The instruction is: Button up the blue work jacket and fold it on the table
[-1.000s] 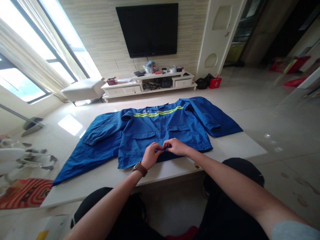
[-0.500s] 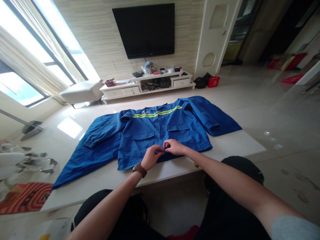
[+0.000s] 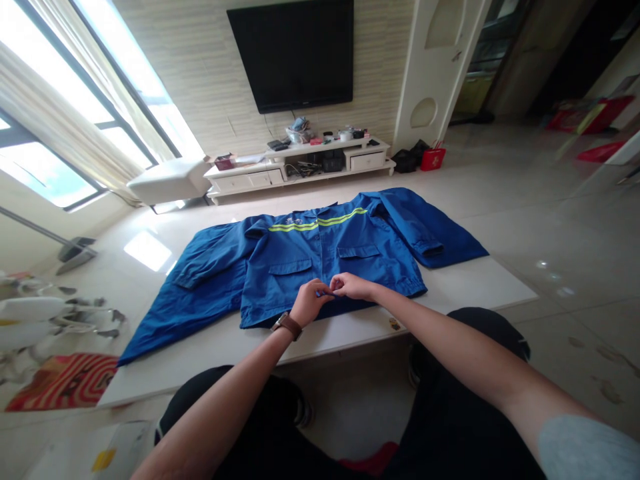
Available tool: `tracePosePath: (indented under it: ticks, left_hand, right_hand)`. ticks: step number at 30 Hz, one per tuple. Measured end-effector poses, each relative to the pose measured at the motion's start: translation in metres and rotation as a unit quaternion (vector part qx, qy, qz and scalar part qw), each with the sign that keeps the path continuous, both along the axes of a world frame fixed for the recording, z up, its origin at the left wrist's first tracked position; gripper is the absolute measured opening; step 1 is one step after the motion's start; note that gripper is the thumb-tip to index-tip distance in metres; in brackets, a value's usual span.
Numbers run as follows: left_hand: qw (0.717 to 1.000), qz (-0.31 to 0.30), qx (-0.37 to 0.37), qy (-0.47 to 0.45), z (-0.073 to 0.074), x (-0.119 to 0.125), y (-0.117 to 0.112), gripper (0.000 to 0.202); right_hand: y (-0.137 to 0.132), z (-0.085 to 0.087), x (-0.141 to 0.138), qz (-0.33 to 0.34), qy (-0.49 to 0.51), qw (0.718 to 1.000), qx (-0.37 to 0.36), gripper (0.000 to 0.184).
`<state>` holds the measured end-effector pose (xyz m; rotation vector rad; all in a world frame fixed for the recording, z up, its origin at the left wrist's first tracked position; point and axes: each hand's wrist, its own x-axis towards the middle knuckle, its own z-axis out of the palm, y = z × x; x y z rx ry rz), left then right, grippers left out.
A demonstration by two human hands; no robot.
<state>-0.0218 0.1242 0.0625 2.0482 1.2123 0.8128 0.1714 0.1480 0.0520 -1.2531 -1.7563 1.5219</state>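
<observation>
A blue work jacket [image 3: 300,248] with yellow reflective stripes and two flap pockets lies front up, sleeves out to the sides. Beneath it, more blue cloth [image 3: 200,319] spreads past both sides. At the middle of the bottom hem, my left hand [image 3: 309,301], with a brown-strapped watch on the wrist, pinches the jacket edge. Close against it, my right hand [image 3: 353,287] grips the same hem between thumb and fingers. The exact spot between the fingertips is mostly hidden, so a button there cannot be made out.
The white table [image 3: 340,340] carries the clothes, with a small sticker [image 3: 395,324] near its front edge. Beyond it stand a low TV cabinet [image 3: 245,181], a wall television [image 3: 295,57] and a white bench [image 3: 167,180]. A striped red bag [image 3: 65,381] lies at the left.
Both hands stay at the jacket's front hem, fingers shifted only slightly. The whole view has moved a little, and the jacket lies as before.
</observation>
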Motion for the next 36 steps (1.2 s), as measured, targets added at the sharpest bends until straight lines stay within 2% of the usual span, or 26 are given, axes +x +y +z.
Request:
tracePosePath:
  ticks: [8, 14, 17, 20, 25, 27, 32, 36]
  left_hand:
    - [1.0, -0.002, -0.004, -0.001, 0.004, 0.01, 0.014, 0.006]
    - [0.998, 0.014, -0.059, -0.004, 0.005, 0.008, 0.018, 0.015]
    - [0.996, 0.016, -0.086, -0.008, 0.002, 0.007, 0.017, 0.021]
    - [0.996, 0.007, -0.083, -0.012, -0.003, 0.004, 0.018, 0.02]
    - [0.995, 0.03, -0.095, -0.017, -0.013, 0.001, 0.026, 0.016]
    - [0.992, 0.042, -0.113, -0.036, -0.014, 0.0, 0.029, 0.017]
    - [0.986, 0.046, -0.141, -0.081, -0.013, 0.0, 0.032, 0.026]
    - [0.983, 0.049, -0.156, -0.08, -0.01, 0.001, 0.033, 0.032]
  right_hand:
    - [0.013, -0.018, 0.003, -0.031, 0.022, 0.999, -0.032, 0.02]
    - [0.018, -0.021, 0.004, -0.046, 0.039, 0.998, -0.031, 0.018]
    - [0.017, -0.022, 0.001, -0.053, 0.031, 0.997, -0.035, 0.019]
    - [0.016, -0.022, -0.003, -0.064, 0.022, 0.997, -0.033, 0.018]
    - [0.016, -0.016, -0.007, -0.079, 0.018, 0.997, -0.006, 0.005]
    - [0.014, -0.014, -0.006, -0.071, 0.018, 0.997, 0.001, 0.009]
    - [0.008, -0.013, -0.003, -0.045, 0.027, 0.998, 0.041, 0.032]
    - [0.007, -0.012, -0.004, -0.038, 0.009, 0.994, 0.099, 0.033]
